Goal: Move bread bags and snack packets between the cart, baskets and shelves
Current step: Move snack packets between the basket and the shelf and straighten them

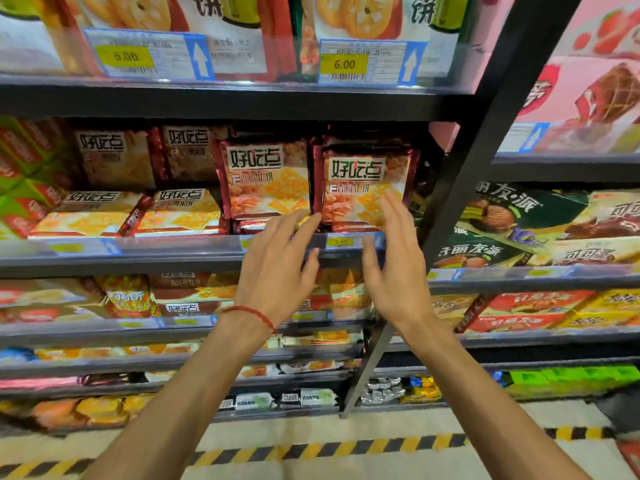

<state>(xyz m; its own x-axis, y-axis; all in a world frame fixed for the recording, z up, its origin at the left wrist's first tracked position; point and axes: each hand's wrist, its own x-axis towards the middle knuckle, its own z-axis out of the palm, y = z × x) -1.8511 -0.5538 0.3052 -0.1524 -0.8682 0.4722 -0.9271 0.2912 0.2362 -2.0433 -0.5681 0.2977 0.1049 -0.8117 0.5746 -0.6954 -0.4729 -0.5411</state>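
Yellow 3.50 price tag (pixel 341 241) sits on the clear shelf rail (pixel 173 245); everything else is placed from it. Both hands are raised in front of the shelf, one on each side of the tag.

Left hand (pixel 277 271): just left of the tag, back of hand to camera, fingers spread and fairly straight, holding nothing. Its index fingertip reaches up-left of the tag, near the bottom left corner of the right packet; contact unclear. Red string bracelet (pixel 252 313) on that wrist, below-left of the tag.

Right hand (pixel 394 271): just right of the tag, fingers spread and loose, nothing gripped. Its fingertips overlap the lower right part of the right packet; cannot tell if touching.

Right packet (pixel 360 181): snack packet with dark red edges and a biscuit picture, standing upright directly above the tag, face out. Left packet (pixel 266 178): same design, upright, above-left of the tag, beside the right packet with edges about touching. More packets are stacked behind both.

Flat packets (pixel 180 213) lie face up well left of the tag on the same shelf. Black post (pixel 485 188) stands right of the tag, slanted in view. The 6.00 tag (pixel 344 64) is well above it on the next shelf. Striped floor tape (pixel 346 448) lies well below.
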